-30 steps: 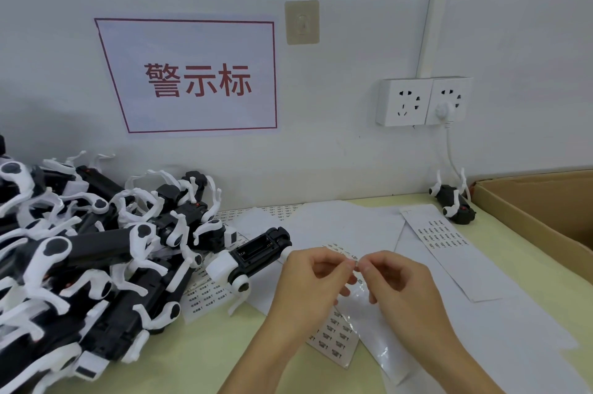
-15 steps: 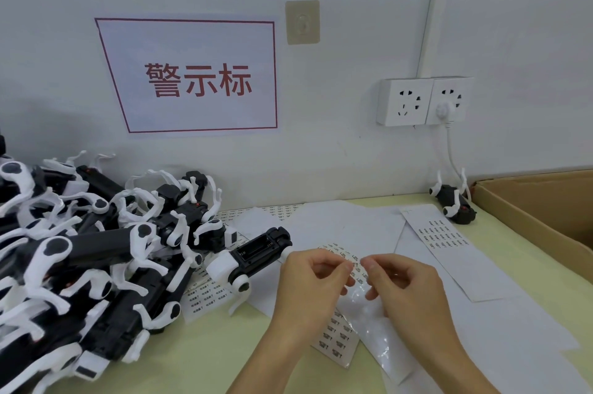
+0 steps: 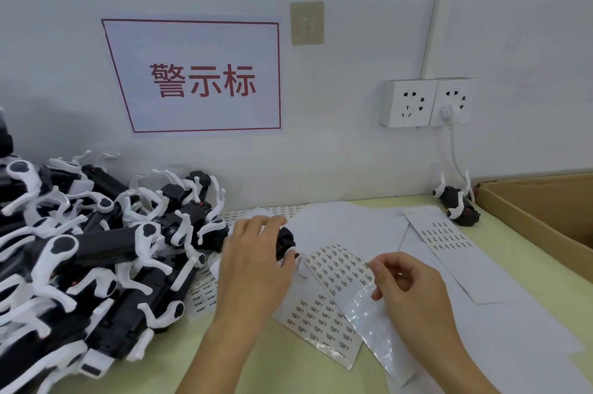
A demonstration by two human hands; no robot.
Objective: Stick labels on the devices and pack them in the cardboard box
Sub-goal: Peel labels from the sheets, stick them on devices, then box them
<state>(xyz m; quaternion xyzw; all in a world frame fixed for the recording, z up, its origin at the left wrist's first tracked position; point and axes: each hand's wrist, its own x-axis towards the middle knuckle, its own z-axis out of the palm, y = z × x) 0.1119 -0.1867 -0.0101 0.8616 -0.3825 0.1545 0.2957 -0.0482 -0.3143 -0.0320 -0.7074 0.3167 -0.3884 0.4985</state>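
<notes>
Black-and-white devices (image 3: 80, 252) lie heaped on the left of a pale green table (image 3: 263, 368) as a person labels them.
The left hand (image 3: 253, 262) curls its fingers over the end of one device (image 3: 284, 241) at the edge of the heap, gripping it just above a label sheet (image 3: 333, 268). The right hand (image 3: 407, 287) hovers over the sheet, thumb and forefinger pinched on a tiny label (image 3: 369, 264), the other fingers curled. Clear backing film (image 3: 369, 313) lies under that hand, among loose white papers (image 3: 449, 242). A lone device (image 3: 457, 205) sits near the wall, beside the open cardboard box (image 3: 529, 210) at the right edge of the table.
</notes>
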